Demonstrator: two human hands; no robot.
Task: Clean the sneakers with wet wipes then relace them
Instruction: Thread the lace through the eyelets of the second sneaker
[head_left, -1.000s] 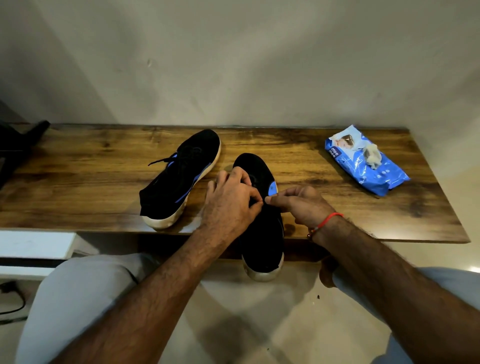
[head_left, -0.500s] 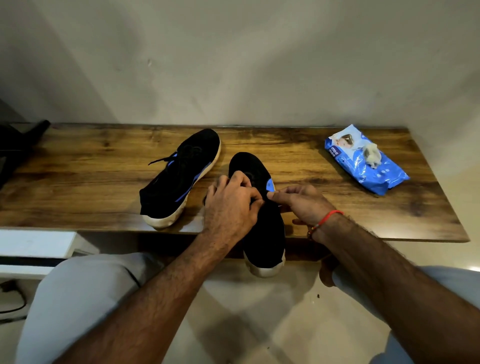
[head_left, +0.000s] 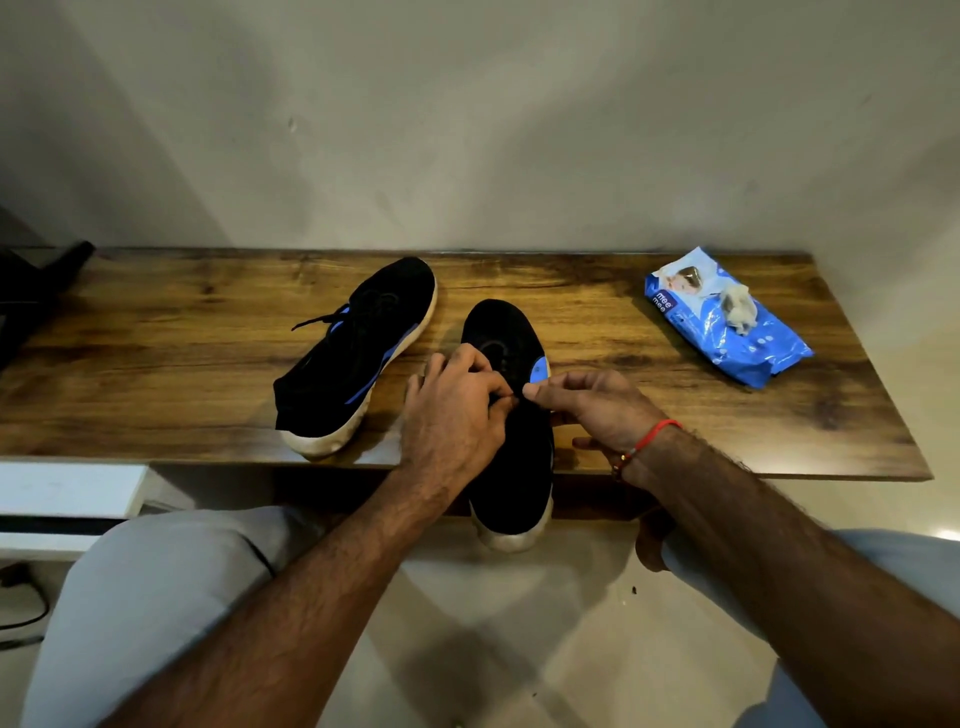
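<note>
two sneakers (head_left: 358, 358) (head_left: 511, 415), one wipes pack (head_left: 727, 325), two hands (head_left: 457, 415) (head_left: 597, 410)

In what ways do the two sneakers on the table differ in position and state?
The left sneaker lies wholly on the table, angled, toe toward the wall; the right sneaker points straight ahead and its heel hangs over the table's front edge. Nobody touches the left sneaker, and a loose lace end sticks out from it; the left hand and right hand work at the middle of the right sneaker. Both are black with blue accents and pale soles.

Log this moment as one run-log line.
phase: lacing | left hand: pinching lace | right hand: pinching lace | near black sneaker: overhanging wooden table edge
</note>
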